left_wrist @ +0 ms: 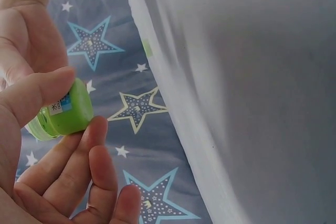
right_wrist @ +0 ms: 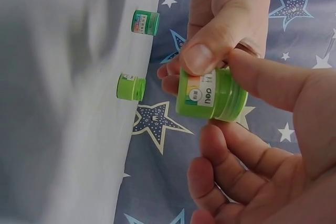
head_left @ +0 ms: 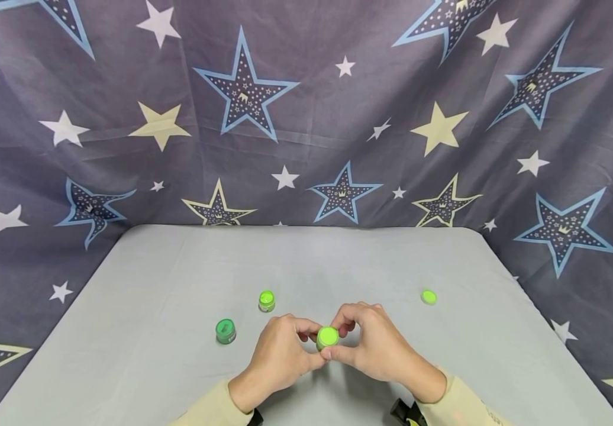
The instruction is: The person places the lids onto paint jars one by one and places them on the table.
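Observation:
A small lime-green paint jar (head_left: 328, 337) is held above the table between both hands, its bright green top facing up in the head view. My left hand (head_left: 282, 354) pinches it from the left, thumb across the label and fingertips on the opposite side, as the left wrist view shows. From the right, my right hand (head_left: 373, 343) grips the jar between thumb and fingers, close to its clear ridged rim (right_wrist: 237, 98). A flat lime-green disc, apparently a lid (head_left: 429, 296), lies on the table to the right.
A second lime-green jar (head_left: 266, 300) stands left of the hands, and a darker green jar (head_left: 225, 331) stands farther left. Both are upright on the pale grey table (head_left: 178, 266). Star-patterned cloth (head_left: 306, 118) hangs behind the table.

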Tool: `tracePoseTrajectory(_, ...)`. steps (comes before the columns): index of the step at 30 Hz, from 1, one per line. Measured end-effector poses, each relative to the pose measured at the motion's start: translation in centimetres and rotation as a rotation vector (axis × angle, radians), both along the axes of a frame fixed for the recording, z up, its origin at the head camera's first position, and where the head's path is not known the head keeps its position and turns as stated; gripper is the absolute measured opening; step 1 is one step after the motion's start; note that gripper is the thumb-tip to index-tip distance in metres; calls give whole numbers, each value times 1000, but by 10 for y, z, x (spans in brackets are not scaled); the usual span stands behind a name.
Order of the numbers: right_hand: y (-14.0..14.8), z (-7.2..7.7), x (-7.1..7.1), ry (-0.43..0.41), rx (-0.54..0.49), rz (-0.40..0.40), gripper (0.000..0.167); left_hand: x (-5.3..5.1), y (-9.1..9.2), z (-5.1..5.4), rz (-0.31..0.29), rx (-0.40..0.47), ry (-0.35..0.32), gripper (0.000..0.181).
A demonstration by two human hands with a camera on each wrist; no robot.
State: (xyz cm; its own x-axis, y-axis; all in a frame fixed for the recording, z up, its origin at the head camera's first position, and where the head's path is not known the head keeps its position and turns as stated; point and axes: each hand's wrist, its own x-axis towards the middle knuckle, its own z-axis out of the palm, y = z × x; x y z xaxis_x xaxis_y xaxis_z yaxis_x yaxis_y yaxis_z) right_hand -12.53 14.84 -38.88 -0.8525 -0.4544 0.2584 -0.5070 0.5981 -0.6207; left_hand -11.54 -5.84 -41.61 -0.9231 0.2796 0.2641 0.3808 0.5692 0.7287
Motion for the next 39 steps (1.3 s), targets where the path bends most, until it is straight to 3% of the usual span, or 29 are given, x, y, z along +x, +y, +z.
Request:
tracePoseTrajectory(12,0,-1,-1,-1,-15,-3,38,-1,-1,0,-2,1,-2,26)
tracePoseTrajectory(24,6,1,-6,-7,-84,209,43,0,-2,3,-16,-8,-36,28)
tracePoseTrajectory(39,5,2,-5,-27,-96,146,36,1,-1,4,9,-6,-34,25)
